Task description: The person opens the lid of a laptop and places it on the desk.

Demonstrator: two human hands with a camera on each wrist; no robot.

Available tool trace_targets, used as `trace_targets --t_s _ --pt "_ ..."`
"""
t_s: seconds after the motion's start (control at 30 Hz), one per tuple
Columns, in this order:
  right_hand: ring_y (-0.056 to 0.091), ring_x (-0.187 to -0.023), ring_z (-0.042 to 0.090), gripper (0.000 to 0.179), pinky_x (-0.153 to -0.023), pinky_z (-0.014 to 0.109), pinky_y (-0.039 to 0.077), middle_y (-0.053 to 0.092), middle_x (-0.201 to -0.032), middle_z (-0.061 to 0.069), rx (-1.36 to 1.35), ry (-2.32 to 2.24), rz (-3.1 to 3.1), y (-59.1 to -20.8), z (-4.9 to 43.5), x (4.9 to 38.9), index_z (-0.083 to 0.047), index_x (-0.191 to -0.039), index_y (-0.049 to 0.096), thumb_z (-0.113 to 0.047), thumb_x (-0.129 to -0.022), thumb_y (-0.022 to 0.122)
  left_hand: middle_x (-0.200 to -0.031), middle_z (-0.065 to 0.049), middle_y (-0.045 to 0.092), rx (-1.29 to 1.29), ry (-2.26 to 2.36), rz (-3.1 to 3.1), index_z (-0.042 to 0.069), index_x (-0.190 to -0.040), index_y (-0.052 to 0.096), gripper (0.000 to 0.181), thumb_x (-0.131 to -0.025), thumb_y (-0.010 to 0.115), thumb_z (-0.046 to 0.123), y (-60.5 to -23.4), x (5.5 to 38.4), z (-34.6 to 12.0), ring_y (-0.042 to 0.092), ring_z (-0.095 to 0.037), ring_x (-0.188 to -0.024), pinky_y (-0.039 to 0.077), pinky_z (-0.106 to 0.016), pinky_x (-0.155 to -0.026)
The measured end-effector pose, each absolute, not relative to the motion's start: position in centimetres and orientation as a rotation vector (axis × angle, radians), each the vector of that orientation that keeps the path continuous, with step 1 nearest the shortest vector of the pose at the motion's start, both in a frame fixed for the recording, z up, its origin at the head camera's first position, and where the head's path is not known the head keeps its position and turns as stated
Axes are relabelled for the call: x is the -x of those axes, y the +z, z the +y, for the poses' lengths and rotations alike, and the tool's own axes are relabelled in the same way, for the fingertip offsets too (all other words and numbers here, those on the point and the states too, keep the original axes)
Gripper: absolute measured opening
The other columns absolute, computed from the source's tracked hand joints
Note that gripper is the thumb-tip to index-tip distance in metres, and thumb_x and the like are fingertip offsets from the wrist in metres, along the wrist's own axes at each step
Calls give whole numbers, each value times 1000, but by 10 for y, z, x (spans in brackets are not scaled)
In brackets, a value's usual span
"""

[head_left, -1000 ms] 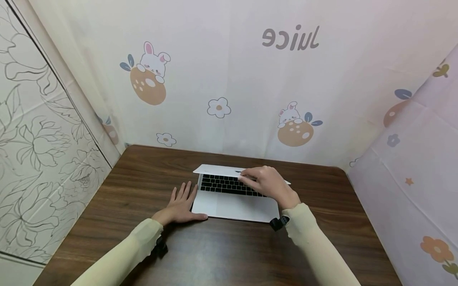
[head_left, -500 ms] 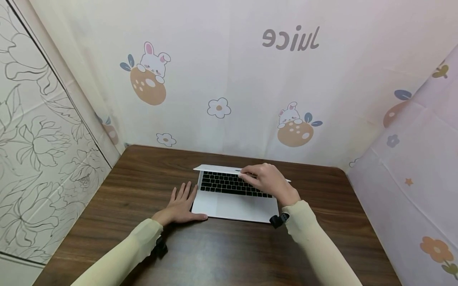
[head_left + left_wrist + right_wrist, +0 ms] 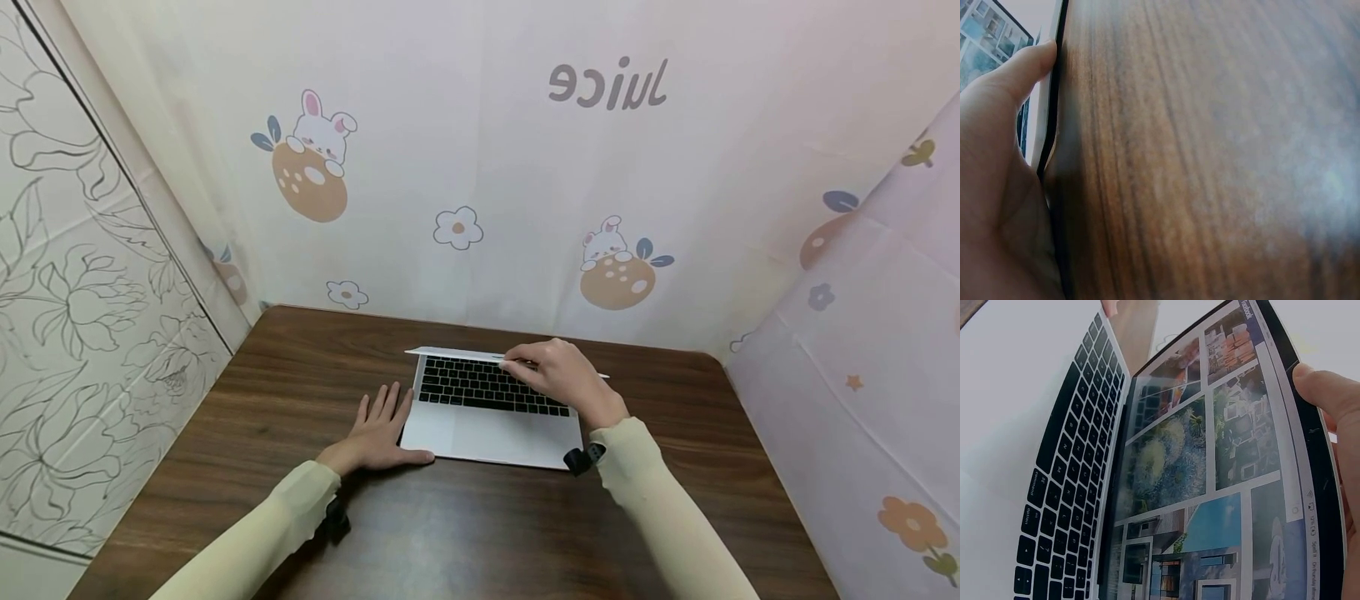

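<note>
A silver laptop (image 3: 487,435) lies on the wooden table with its lid (image 3: 456,354) partly raised. My right hand (image 3: 562,375) pinches the lid's top edge; in the right wrist view the thumb (image 3: 1322,390) presses the black bezel while the fingers go behind. Pictures glow on the lit screen (image 3: 1172,456), and the black keyboard (image 3: 1072,450) faces it. With fingers spread on the table, my left hand (image 3: 378,437) sits against the laptop's front left corner. Its thumb (image 3: 1032,65) lies along the front edge in the left wrist view.
The dark wooden table (image 3: 450,533) backs onto a pale curtain (image 3: 480,150) printed with rabbits and flowers. A white panel with line-drawn flowers (image 3: 82,292) stands at the left, and another printed curtain (image 3: 862,417) hangs at the right. Each wrist wears a small black camera (image 3: 577,461).
The right hand has tilted the lid further up and back, so the lid looks thinner and more keyboard shows. The left hand has stayed in place.
</note>
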State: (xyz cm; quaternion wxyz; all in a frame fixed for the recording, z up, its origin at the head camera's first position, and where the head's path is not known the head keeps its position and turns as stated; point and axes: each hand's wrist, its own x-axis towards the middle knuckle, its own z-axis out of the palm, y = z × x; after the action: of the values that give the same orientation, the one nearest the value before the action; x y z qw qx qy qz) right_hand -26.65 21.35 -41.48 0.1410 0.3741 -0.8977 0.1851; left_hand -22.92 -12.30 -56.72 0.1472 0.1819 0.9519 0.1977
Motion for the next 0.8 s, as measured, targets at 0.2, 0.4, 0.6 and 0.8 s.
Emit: trace_targets --t_s 0.2,0.4,0.6,0.8 --pt "68 -68 2 17 -70 30 60 80 -93 -4 -1083 559 -2584 -412 214 268 -17 -106 81 -28 -100 69 -173 -15 -12 -523 568 2739 18 -167 -4 129 -77 53 92 -567 229 -122 -15 -36 -159 -13 -63 -123" --pt "64 -65 0 17 -64 27 57 80 -93 -3 -1075 602 -2575 -408 213 269 -16 -106 81 -27 -100 70 -172 -14 -13 -516 578 2732 19 -166 -4 130 -76 53 93 -564 227 -122 -16 -36 -159 -13 -63 -123" --pt "67 -64 4 16 -65 29 58 80 -94 2 -1055 586 -2559 -405 211 272 -13 -107 81 -24 -99 71 -172 -14 -13 -518 577 2734 19 -167 -5 130 -76 52 93 -566 228 -122 -16 -36 -159 -13 -63 -123" --pt "73 -70 11 18 -66 33 60 81 -96 6 -1022 552 -2570 -403 208 275 -10 -108 80 -22 -99 71 -173 -13 -12 -515 527 2757 21 -167 -6 130 -76 49 95 -571 230 -122 -15 -35 -160 -11 -62 -124"
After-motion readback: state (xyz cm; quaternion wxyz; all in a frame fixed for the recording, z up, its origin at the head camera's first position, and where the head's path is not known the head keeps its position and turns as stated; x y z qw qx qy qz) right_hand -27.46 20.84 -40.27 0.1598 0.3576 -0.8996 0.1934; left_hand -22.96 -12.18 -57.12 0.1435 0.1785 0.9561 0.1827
